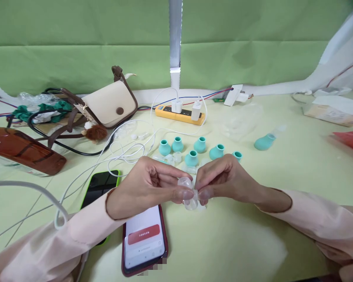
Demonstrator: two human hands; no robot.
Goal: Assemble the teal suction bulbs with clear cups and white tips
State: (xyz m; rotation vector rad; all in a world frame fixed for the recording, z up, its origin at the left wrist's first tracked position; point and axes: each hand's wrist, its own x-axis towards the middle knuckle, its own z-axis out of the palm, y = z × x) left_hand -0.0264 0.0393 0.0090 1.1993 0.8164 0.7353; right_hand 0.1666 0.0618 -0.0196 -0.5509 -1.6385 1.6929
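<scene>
Nearest me, a phone in a red case (144,239) lies face up on the worktop (238,243), its screen lit. Just beyond it the left hand (147,184) and the right hand (223,178) meet. The thumb and forefinger of each pinch one small clear piece (190,196), held a little off the surface.

It looks like a job of working soft clear parts together or apart. I would say it goes best with the fingertips close to the join, even pressure from both sides, and the piece kept low so a slip does not send it rolling.

The piece is see-through and half covered by fingers, so I cannot tell whether it is one part or two. The wording on the phone's screen is unreadable.

Behind lie a green-cased phone (101,184), loose clear bits (172,158), a cluster of teal bulbs (191,158), a white cable (126,152), a yellow power strip (179,114) and a cream bag (110,103).
</scene>
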